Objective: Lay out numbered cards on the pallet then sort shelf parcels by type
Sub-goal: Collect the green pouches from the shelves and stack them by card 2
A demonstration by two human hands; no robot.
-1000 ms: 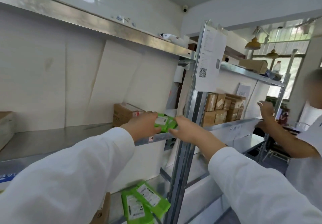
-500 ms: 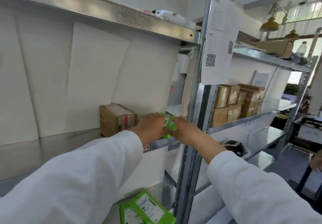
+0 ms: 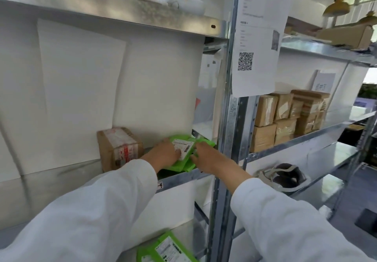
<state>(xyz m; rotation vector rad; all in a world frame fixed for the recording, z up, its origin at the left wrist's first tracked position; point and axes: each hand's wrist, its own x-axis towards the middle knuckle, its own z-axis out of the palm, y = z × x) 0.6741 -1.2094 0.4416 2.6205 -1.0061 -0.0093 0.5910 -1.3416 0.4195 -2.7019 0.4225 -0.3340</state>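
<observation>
Both hands reach onto the metal shelf (image 3: 61, 182), and the green parcel (image 3: 184, 151) lies flat between them, its white label (image 3: 183, 148) facing up. The left hand (image 3: 163, 154) presses on the parcel's left edge, fingers spread over the green wrap and onto the label's corner. The right hand (image 3: 206, 156) grasps the right edge, fingertips curled onto the wrap. The parcel rests at the shelf's front right corner, just left of the steel upright post (image 3: 230, 131), with its near edge lying along the shelf's front lip. More green wrap shows under and beside it, so it may be more than one parcel; how many cannot be told.

Left of the green parcel, near the left hand's wrist, stands a brown cardboard box (image 3: 119, 147) with red-and-white tape, set against the white back panel (image 3: 81, 90). Below the green parcel, on the next level down, lie two more green parcels (image 3: 166, 249) with labels up. Right of the post, stacked brown taped boxes (image 3: 285, 119) sit on the neighbouring rack, and a printed sheet with a QR code (image 3: 257, 37) hangs on the post above the hands
</observation>
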